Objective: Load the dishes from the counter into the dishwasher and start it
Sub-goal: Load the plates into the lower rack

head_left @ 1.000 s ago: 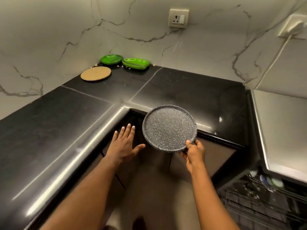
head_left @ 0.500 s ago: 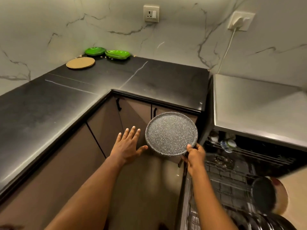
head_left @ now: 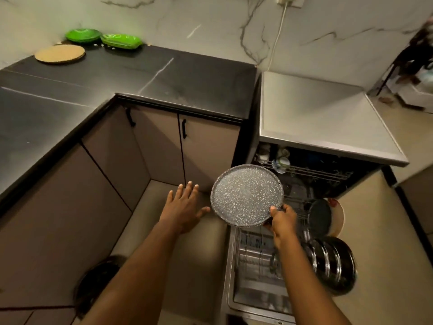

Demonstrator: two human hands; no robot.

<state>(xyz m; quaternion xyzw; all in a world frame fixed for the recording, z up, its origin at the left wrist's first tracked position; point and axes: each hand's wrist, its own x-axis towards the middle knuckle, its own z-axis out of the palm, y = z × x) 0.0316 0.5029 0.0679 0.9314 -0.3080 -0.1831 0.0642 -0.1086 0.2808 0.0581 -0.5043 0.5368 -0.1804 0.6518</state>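
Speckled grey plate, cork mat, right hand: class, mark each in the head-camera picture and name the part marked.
speckled grey plate (head_left: 246, 194), head view, middle of its speckled face.
cork mat (head_left: 59, 53), head view, centre of its flat top.
right hand (head_left: 282, 220), head view, back of the hand.

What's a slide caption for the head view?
Right hand grips a speckled grey dish beside the open, part-loaded dishwasher; left hand hovers open.

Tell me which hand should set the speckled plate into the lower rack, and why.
Right, I'd say. The right hand grips the speckled plate by its rim, over the pulled-out lower rack. The left hand is open, holds nothing, and sits further left, over the floor.
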